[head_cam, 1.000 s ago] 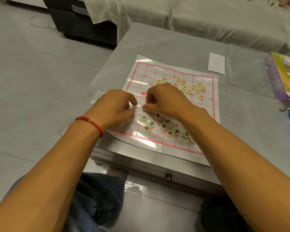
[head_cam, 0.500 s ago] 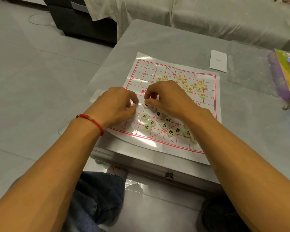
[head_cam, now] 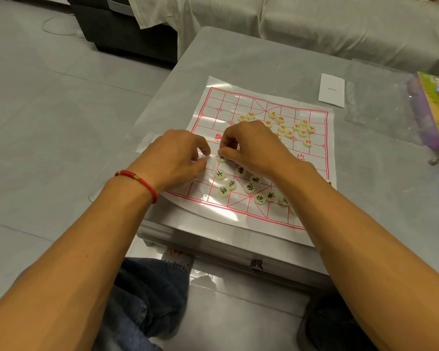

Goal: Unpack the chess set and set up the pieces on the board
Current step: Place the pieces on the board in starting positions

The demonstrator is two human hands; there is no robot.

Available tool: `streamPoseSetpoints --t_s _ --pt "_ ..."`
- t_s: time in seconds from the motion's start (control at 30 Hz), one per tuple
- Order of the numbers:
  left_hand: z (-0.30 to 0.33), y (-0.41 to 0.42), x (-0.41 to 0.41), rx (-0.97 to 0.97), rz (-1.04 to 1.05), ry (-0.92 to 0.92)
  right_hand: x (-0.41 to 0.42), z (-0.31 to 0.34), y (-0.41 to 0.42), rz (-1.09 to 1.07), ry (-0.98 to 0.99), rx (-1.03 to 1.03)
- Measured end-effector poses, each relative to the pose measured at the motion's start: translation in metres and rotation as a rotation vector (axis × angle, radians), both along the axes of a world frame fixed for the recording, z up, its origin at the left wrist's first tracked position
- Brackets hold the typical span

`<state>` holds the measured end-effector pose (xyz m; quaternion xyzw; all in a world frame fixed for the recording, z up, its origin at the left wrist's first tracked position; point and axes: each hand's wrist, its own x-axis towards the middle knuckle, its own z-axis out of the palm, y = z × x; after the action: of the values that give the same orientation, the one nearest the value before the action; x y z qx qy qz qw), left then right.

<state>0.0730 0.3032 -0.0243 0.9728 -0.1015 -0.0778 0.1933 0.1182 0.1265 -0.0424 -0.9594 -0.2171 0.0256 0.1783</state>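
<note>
Right hand (head_cam: 254, 148) pinches a black-marked piece (head_cam: 221, 158) on the board (head_cam: 312, 198); left hand (head_cam: 178, 158) beside it, fingers curled, hold unclear. Red pieces (head_cam: 295, 127) cluster beyond, black pieces (head_cam: 249, 187) under the right wrist. White card (head_cam: 332, 90) and colourful box (head_cam: 436, 107) on counter (head_cam: 378, 173) to the right.

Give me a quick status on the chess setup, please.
Left hand curled, grip unclear. Right hand pinching a black-marked piece. Pieces in loose clusters on board. Nothing blocking.

Grey tile floor (head_cam: 48, 122) at 9 o'clock; pale covered sofa (head_cam: 314, 29) w/ dark cabinet (head_cam: 127, 29) at 12; grey table (head_cam: 238, 59) centre.
</note>
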Motion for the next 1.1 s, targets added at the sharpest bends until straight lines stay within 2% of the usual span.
streamPoseSetpoints --t_s 0.3,0.6,0.77,0.87,1.1 --pt "-0.003 0.002 0.002 0.002 -0.023 -0.032 -0.008 0.019 -0.017 0.005 -0.068 0.041" --pt "0.001 -0.019 -0.016 -0.051 -0.129 -0.118 -0.068 0.042 -0.103 0.017 0.119 -0.159" --pt "-0.001 -0.037 -0.028 -0.063 -0.229 -0.112 -0.085 0.039 -0.111 0.018 0.133 -0.153" --pt "0.000 -0.036 -0.026 -0.068 -0.170 -0.142 -0.088 0.034 -0.099 0.066 0.097 -0.193" --pt "0.007 -0.015 -0.017 -0.103 0.114 -0.264 -0.083 0.032 -0.081 0.145 0.067 -0.315"
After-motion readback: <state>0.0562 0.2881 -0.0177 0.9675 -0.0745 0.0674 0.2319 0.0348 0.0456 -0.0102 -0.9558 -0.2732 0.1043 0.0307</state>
